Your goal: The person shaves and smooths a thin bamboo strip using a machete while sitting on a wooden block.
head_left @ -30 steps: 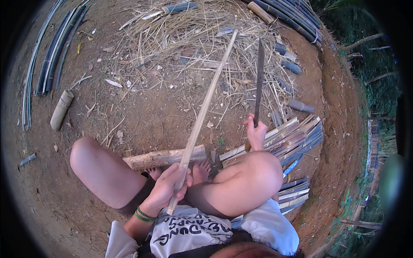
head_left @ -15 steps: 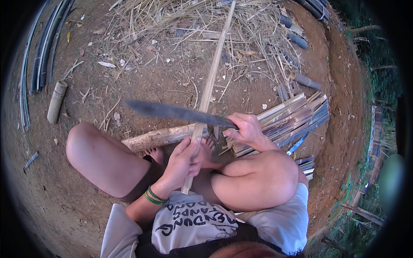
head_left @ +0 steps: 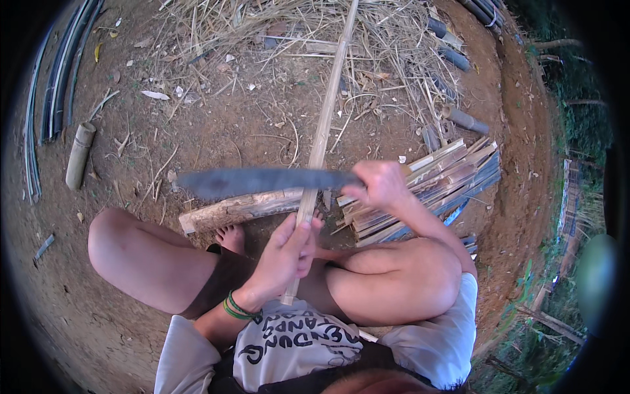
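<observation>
A long pale bamboo strip [head_left: 326, 111] runs from my lap away to the far edge of the view. My left hand [head_left: 285, 249] is closed round it near its near end. In my right hand [head_left: 380, 185] is the handle of a machete [head_left: 262, 182], gripped in closed fingers. The dark, broad blade points left and lies across the strip, just beyond my left hand; it is blurred. Whether the edge touches the strip I cannot tell. Beneath them, between my bare feet, a wooden log [head_left: 239, 210] rests on the ground.
Split bamboo pieces [head_left: 433, 187] are stacked at the right by my knee. Shavings [head_left: 289, 33] cover the far ground. Dark bamboo poles [head_left: 65, 72] lie at the far left, with a short bamboo section [head_left: 81, 155] nearer. An earth bank and plants border the right.
The machete has turned so its blade lies more level and shows broader. My right hand has moved slightly up, with more forearm showing. My left hand keeps its hold on the strip.
</observation>
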Available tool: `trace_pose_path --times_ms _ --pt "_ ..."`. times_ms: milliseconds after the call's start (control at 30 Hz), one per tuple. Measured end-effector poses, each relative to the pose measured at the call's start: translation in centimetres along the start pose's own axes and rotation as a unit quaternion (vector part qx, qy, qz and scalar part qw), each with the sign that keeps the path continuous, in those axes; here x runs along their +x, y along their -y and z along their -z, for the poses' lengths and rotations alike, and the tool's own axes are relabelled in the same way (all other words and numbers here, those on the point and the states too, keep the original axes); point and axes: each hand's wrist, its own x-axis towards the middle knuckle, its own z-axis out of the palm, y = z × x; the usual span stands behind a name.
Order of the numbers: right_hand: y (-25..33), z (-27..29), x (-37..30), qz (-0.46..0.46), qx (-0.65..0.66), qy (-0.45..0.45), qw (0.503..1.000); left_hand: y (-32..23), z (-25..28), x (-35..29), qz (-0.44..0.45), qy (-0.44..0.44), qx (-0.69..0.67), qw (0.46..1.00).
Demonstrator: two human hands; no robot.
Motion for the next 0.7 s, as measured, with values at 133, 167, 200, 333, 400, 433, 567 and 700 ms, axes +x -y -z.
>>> trace_pose_path --times_ms 133,167,200,333,400,433,567,700 --pt "-3.8 1.1 2.9 -0.181 0.009 0.015 0.983 0.8 -0.3 -0.3 -0.008 0.005 0.012 1.0" --pt "-3.7 0.5 2.2 -0.148 -0.003 0.005 0.989 1.1 -0.1 -0.4 -0.003 0.006 0.01 1.0" --pt "-3.8 0.2 2.1 -0.112 -0.015 -0.007 0.994 0.8 0.0 0.0 -0.002 0.006 0.009 1.0" --pt "-0.2 -0.4 0.7 0.086 0.011 -0.007 0.996 0.0 0.6 -1.5 0.009 -0.002 0.006 1.0" --pt "-3.4 -0.2 3.1 0.014 0.002 -0.032 0.999 0.0 0.6 -2.4 -0.003 -0.004 0.02 1.0" --pt "-5.8 0.1 4.7 -0.067 0.018 -0.026 0.997 0.0 0.8 -2.7 -0.006 -0.006 0.029 1.0" --pt "-6.1 -1.4 6.4 -0.131 -0.014 -0.047 0.99 -2.2 2.1 -3.0 0.003 0.007 0.002 1.0" --pt "-2.9 -1.7 5.0 0.035 -0.012 -0.05 0.998 -3.0 1.3 -4.5 0.009 -0.014 0.007 1.0"
